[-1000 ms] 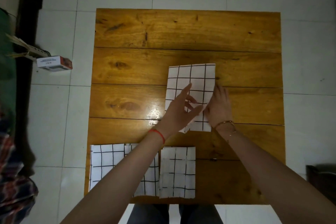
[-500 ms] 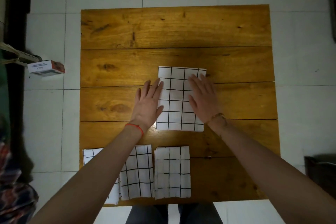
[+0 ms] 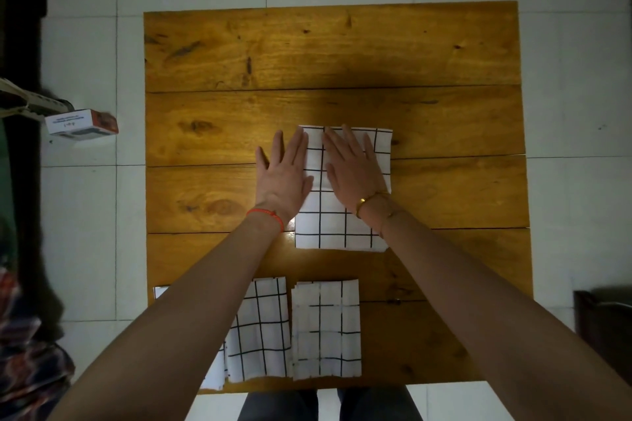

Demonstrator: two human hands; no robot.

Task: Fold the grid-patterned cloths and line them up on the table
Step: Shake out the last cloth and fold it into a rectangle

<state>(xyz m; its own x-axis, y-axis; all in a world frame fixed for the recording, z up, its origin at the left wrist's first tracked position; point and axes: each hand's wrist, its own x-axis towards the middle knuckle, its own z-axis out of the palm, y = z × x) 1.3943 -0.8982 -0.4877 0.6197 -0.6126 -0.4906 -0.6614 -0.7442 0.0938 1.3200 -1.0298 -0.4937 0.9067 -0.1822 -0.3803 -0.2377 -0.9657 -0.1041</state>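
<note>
At frame centre I press the folded cloth [image 3: 342, 225] on the bench [image 3: 444, 55], right hand [image 3: 352, 167] flat on it, left hand [image 3: 285, 171] flat on its left edge, long axis running up-frame.

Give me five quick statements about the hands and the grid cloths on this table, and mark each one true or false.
1. Both hands lie flat on the cloth in the middle of the table. True; the left hand only overlaps its left edge.
2. The right hand pinches a corner up. False; its fingers lie straight.
3. Folded cloths lie along the table's near edge. True; one beside another.
4. The left wrist wears a gold bangle. False; it wears a red string.
5. A small box sits on the table. False; it is off to the left.
</note>
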